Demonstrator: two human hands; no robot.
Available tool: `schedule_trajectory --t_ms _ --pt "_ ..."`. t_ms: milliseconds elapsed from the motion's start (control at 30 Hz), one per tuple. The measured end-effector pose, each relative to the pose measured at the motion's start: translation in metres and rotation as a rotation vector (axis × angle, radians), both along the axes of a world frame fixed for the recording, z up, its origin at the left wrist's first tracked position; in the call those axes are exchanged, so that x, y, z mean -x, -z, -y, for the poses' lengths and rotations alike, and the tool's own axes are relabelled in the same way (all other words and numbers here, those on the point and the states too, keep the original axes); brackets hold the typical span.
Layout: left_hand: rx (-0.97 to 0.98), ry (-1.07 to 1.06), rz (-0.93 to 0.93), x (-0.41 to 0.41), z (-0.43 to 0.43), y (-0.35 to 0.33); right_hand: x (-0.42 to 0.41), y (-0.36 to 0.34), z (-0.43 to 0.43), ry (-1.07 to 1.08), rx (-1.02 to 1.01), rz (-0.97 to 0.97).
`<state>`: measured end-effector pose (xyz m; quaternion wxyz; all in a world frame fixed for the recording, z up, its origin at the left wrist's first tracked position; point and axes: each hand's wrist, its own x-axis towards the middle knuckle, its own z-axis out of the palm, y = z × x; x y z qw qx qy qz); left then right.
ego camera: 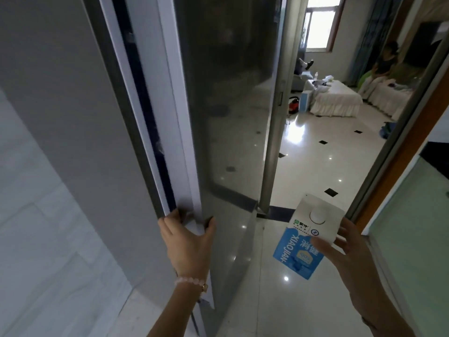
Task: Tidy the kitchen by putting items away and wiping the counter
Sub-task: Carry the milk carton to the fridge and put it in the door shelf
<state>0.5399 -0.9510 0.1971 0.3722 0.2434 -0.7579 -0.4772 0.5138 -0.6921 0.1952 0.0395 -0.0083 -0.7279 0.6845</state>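
A tall grey fridge door [226, 98] stands slightly ajar, with a dark gap and a white seal along its left edge. My left hand [188, 242] grips the lower edge of that door, fingers curled round it and thumb on the front. My right hand [349, 254] holds a blue and white milk carton [306, 237] with a round white cap, upright and a little tilted, to the right of the door at waist height.
The grey fridge side [73, 117] and a white tiled wall [29, 227] fill the left. A doorway with a sliding glass frame [274, 117] opens onto a glossy tiled floor [315, 161]. Beyond stand white-covered furniture [337, 98] and a seated person [386, 62].
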Motion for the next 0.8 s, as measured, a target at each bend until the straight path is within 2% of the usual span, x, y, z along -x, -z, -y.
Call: schedule_trajectory --t_ms 100,200,433,500,667,733,800 --pt "0.033 -0.038 0.041 -0.006 -0.054 -0.001 0.008 -0.004 -0.028 0.002 -0.007 -0.011" --pt "0.145 -0.017 0.062 -0.009 -0.101 0.001 0.007 -0.008 -0.061 -0.001 0.032 -0.043" --pt "0.415 0.367 0.036 -0.012 -0.180 0.005 -0.010 -0.017 -0.139 0.157 0.103 -0.065" --pt "0.442 0.442 -0.054 -0.003 -0.183 -0.013 -0.016 -0.018 -0.162 0.204 0.073 -0.052" --pt "0.578 0.407 -0.377 0.061 -0.174 -0.094 -0.027 -0.014 -0.212 0.376 0.014 -0.033" --pt "0.708 0.481 -0.389 0.100 -0.177 -0.120 -0.030 -0.015 -0.225 0.424 -0.008 -0.039" --pt "0.850 0.605 -0.302 0.137 -0.187 -0.131 -0.034 -0.019 -0.229 0.446 0.003 -0.038"
